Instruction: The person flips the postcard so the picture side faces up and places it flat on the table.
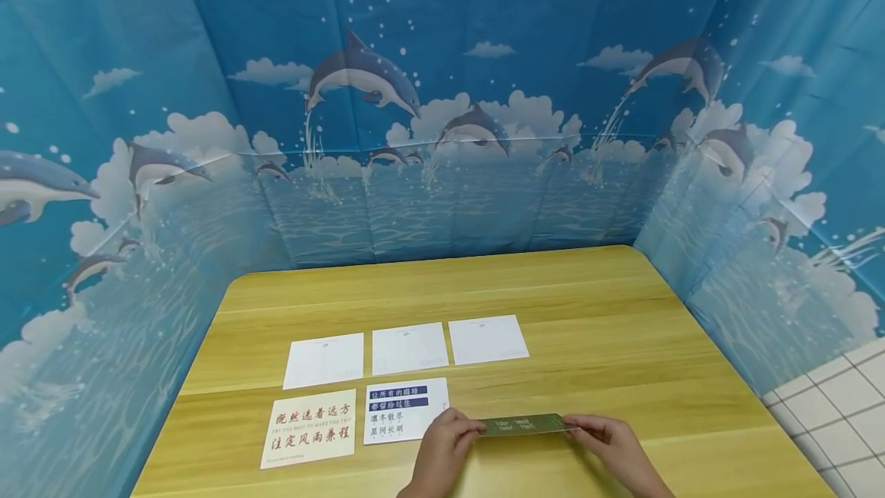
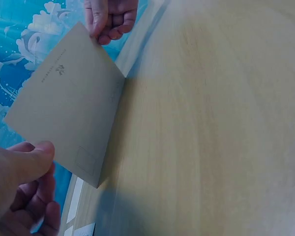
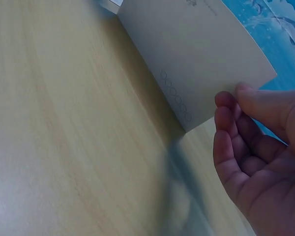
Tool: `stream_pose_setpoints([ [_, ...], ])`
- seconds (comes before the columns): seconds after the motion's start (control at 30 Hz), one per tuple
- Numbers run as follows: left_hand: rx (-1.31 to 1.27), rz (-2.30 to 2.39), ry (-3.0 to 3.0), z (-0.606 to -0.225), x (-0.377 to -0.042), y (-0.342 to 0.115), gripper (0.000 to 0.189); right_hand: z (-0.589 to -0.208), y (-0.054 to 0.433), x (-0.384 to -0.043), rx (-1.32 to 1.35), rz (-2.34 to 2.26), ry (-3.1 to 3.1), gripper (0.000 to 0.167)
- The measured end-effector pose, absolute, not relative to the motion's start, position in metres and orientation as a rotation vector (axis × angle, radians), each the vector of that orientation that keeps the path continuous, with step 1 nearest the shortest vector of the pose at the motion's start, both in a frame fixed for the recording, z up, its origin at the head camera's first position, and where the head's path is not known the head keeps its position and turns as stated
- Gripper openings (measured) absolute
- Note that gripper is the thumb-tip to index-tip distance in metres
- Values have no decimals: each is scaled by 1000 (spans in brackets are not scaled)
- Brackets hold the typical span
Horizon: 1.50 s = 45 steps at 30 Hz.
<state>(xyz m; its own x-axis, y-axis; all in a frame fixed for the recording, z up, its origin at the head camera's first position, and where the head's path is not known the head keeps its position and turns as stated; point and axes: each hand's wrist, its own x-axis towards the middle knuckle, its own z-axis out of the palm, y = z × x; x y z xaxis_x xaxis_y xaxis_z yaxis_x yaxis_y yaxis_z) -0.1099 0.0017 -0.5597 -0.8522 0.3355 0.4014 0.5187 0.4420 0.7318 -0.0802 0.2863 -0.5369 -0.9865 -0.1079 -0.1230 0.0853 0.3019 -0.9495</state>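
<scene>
1. Green card (image 1: 522, 426): held tilted over the near part of the wooden table (image 1: 622, 344); its pale reverse, with faint print, shows in both wrist views. Whether its lower edge touches the wood cannot be determined.
2. Left hand (image 1: 442, 444): pinches the card's nine o'clock end between thumb and fingers.
3. Right hand (image 1: 608, 440): pinches the three o'clock end likewise.
4. Surroundings, taken from the green card: blue-banded card (image 1: 397, 417) at nine o'clock, with cream card (image 1: 308, 429) beyond it, red lettering up.
5. Far row: right white card (image 1: 488, 340) at eleven o'clock, middle white card (image 1: 410, 350) at ten, left white card (image 1: 323, 360) between nine and ten.
6. Obstruction: in the head view, the left hand covers the blue-banded card's near right corner.
7. Perimeter: dolphin-print curtain (image 1: 429, 206) at twelve o'clock; white tiles (image 1: 843, 406) at three.
</scene>
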Motion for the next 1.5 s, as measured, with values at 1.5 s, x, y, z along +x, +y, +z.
stream_pose_setpoints([
  [1.5, -760, -1061, -2650, -560, -123, 9, 19, -551, 262, -94, 191, -1428, 2730, 24],
])
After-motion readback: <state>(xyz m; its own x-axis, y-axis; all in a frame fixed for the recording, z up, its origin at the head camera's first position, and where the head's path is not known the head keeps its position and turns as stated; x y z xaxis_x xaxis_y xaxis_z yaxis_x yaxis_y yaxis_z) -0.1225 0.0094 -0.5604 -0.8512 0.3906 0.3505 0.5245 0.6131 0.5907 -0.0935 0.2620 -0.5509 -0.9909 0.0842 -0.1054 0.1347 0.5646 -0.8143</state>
